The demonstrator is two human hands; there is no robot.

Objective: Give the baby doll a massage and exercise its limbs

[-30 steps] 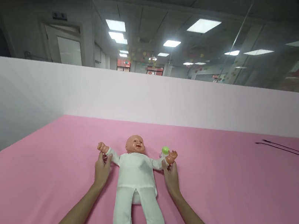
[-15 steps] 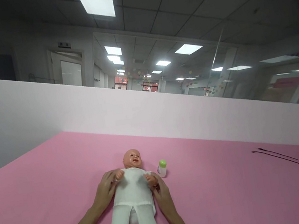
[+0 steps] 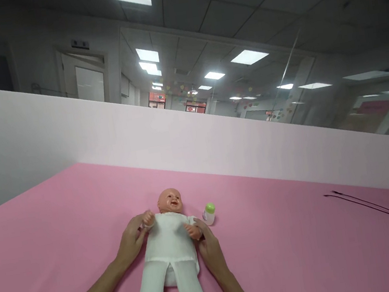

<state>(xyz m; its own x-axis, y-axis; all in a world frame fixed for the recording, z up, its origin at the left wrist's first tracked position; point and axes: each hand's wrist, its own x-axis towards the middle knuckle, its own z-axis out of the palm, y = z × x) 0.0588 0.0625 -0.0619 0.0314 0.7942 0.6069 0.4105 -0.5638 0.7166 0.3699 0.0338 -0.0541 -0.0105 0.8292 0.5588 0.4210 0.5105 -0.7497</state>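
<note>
A baby doll (image 3: 167, 238) in a white long-sleeved suit lies on its back on a pink-covered surface (image 3: 65, 233), head away from me. My left hand (image 3: 131, 240) grips the doll's raised arm (image 3: 148, 220) at the wrist, on the left side of its chest. My right hand (image 3: 209, 247) holds the doll's other arm (image 3: 193, 230) near the wrist, its fingers against the sleeve. A small baby bottle (image 3: 209, 214) with a green cap stands just beyond that arm, beside the doll's shoulder, apart from my right hand.
A thin black cable (image 3: 383, 214) lies across the pink surface at the far right. A low white wall (image 3: 188, 152) runs along the surface's far edge, with glass partitions and an office room beyond it.
The doll's arms have gone from spread wide to folded in over its chest, carried by my hands. The view has tilted upward, and the bottle now stands apart from the doll's hand.
</note>
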